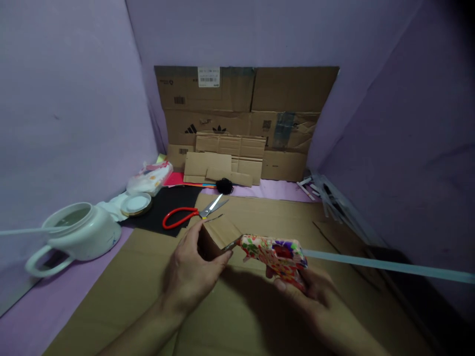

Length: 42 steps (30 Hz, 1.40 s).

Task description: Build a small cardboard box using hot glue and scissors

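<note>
A small folded cardboard piece (222, 230) is held by my left hand (195, 269), its thumb at the near edge and its fingers round the left side. My right hand (309, 296) is closed round the handle of a flower-patterned glue gun (274, 252). The gun's nozzle points left and meets the edge of the cardboard piece beside my left thumb. From the back of the gun a long pale glue stick (371, 263) runs out to the right. Red-handled scissors (196, 212) lie partly open just beyond my left hand.
A white pot (83, 237) and a round lid (136, 203) stand at the left. Black yarn (224, 186) and cardboard pieces (208, 165) are at the back. Clear plastic strips (332, 202) lie along the right wall. Cardboard (122, 296) covers the work surface.
</note>
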Tool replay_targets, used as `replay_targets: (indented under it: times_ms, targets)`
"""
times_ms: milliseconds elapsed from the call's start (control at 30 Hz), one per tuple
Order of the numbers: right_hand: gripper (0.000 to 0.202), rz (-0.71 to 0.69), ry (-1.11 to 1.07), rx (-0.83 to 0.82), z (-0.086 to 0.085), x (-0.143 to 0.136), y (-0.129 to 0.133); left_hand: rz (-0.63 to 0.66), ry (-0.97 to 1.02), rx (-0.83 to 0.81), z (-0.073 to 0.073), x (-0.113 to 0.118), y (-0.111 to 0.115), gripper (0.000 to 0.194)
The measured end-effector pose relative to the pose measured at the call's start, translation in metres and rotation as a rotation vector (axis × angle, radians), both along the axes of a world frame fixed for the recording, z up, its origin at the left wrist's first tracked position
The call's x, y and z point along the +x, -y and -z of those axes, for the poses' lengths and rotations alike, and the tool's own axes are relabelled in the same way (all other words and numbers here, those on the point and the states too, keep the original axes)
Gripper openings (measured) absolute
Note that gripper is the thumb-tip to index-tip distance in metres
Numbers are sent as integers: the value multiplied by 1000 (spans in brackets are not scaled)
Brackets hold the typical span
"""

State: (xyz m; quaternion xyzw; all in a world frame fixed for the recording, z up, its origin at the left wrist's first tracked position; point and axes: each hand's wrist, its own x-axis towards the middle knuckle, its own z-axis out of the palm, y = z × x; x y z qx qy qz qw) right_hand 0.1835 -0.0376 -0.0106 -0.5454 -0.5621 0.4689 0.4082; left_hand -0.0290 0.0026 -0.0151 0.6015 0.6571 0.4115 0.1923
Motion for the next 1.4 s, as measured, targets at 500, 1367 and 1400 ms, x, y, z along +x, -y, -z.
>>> replay_targets:
  times_ms: [500, 1367, 1400]
  targets:
    - [25, 6, 80, -2, -16, 4, -4, 11, 3, 24, -5, 1, -1, 66]
    - [22, 111, -21, -13, -8, 3, -5, 30, 1, 48, -5, -2, 1, 65]
    - [22, 118, -21, -14, -7, 3, -5, 26, 5, 49, -4, -3, 1, 65]
